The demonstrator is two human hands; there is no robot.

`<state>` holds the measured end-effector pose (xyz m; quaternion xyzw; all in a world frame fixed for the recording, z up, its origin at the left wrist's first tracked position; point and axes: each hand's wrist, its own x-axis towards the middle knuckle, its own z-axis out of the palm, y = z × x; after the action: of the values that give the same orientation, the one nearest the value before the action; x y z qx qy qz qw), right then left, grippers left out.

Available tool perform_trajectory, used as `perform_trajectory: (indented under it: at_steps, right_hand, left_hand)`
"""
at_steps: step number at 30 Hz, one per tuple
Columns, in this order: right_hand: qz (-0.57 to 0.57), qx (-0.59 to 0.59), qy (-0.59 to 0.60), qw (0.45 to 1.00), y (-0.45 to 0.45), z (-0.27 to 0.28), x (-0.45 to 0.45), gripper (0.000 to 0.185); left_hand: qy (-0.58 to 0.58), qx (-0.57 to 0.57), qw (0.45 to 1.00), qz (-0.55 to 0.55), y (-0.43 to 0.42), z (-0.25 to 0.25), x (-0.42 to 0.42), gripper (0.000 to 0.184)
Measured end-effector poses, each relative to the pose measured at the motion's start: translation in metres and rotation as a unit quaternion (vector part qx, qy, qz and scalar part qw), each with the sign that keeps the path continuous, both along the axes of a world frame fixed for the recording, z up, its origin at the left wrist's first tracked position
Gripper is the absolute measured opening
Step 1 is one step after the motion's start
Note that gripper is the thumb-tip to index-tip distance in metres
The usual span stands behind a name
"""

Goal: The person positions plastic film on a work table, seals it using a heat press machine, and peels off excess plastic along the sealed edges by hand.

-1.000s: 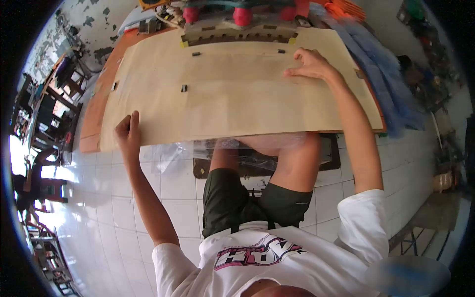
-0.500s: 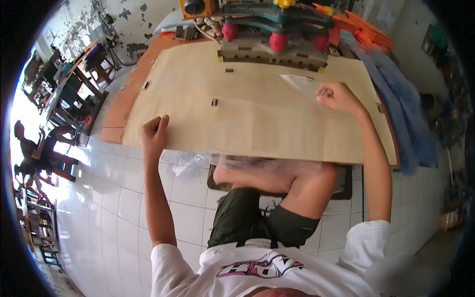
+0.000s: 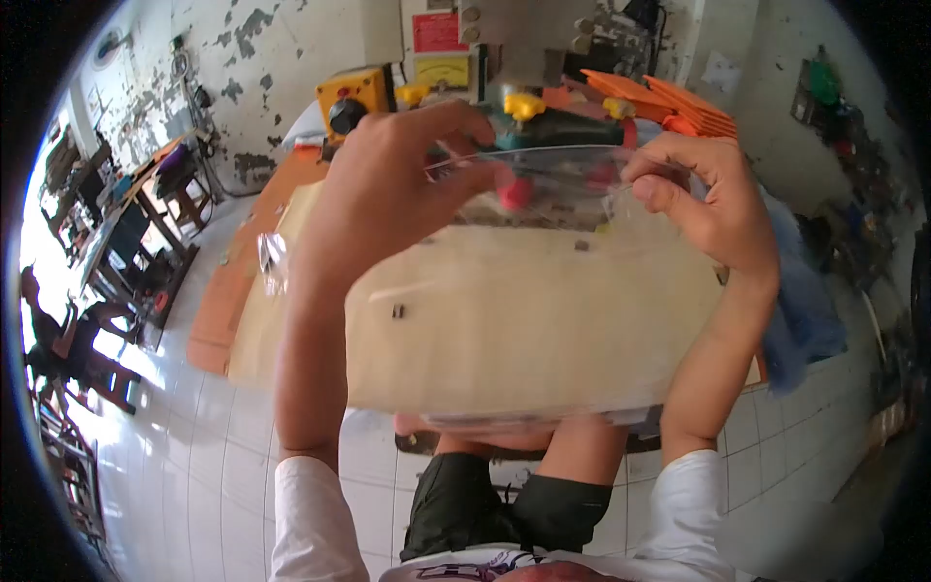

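Over pale-topped desk: right fingers pinch clear plastic film; left fingers spread. One-sided grip could let it sag.

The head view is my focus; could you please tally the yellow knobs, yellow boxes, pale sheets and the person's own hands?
Yellow knobs: 3
Yellow box: 1
Pale sheet: 1
Own hands: 2
Total: 7
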<state>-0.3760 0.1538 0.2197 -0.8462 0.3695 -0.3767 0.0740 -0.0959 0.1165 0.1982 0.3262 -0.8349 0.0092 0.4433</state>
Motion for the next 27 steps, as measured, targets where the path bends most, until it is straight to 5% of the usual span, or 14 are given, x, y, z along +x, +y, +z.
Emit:
perform_trajectory:
  at_steps: [5,8,10,16,27]
  right_hand:
    - [0.011,-0.021,0.031,0.999,-0.016,0.003,-0.027,0.021]
    - [0.032,0.009,-0.028,0.999,-0.020,0.000,-0.025,0.033]
    - [0.016,-0.093,-0.028,0.995,-0.022,-0.002,-0.016,0.045]
    - [-0.113,-0.258,0.154,0.947,-0.023,-0.007,0.031,0.034]
    - [-0.077,-0.053,0.088,0.992,-0.042,-0.023,0.042,0.009]
  left_hand:
    - [-0.031,0.175,0.982,-0.069,-0.011,0.032,-0.005,0.013]
    - [-0.057,0.126,0.988,-0.075,-0.018,0.027,-0.007,0.011]
    - [-0.064,0.120,0.988,-0.079,-0.020,0.021,-0.011,0.011]
    - [-0.091,0.050,0.995,0.011,-0.032,-0.001,-0.031,0.009]
    - [-0.061,0.056,0.991,-0.105,-0.036,-0.010,-0.032,0.006]
